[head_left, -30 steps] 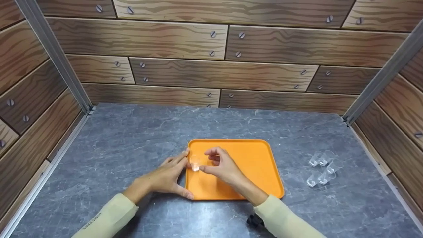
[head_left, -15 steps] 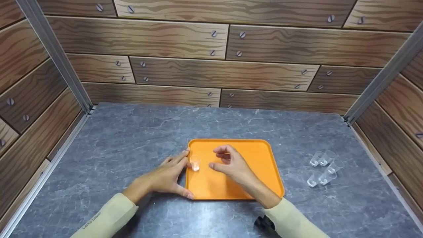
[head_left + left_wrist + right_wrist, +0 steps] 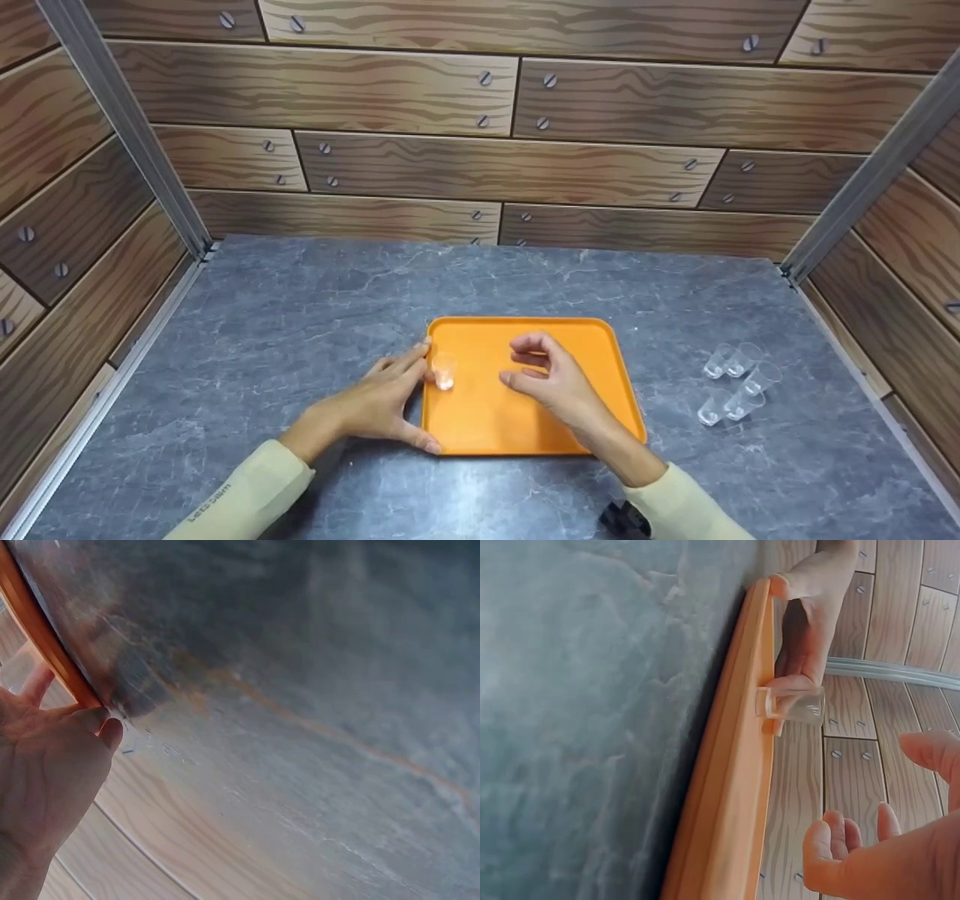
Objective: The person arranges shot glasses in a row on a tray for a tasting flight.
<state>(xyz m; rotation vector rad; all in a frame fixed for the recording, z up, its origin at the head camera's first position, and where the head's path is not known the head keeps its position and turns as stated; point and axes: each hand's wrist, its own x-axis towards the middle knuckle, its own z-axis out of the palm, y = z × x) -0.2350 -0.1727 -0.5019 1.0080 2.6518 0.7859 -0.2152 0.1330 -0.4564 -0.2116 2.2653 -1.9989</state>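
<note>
cup (image 3: 444,375): upright on orange tray (image 3: 476,424), left side, long axis vertical | left hand (image 3: 384,399): nearer, fingers spread along tray's left rim | right hand (image 3: 553,381): rightward of cup, thumb and fingers apart, holding nothing

Orange tray (image 3: 480,424): rectangular, rounded corners, raised rim; flat on the table (image 3: 315,300), lower centre of the head frame.
Clear cup (image 3: 444,373): see-through, tapering from wide mouth to narrower base; upright on the tray.
Cup position: inside tray's left rim, below and left of the head frame's centre.
</note>
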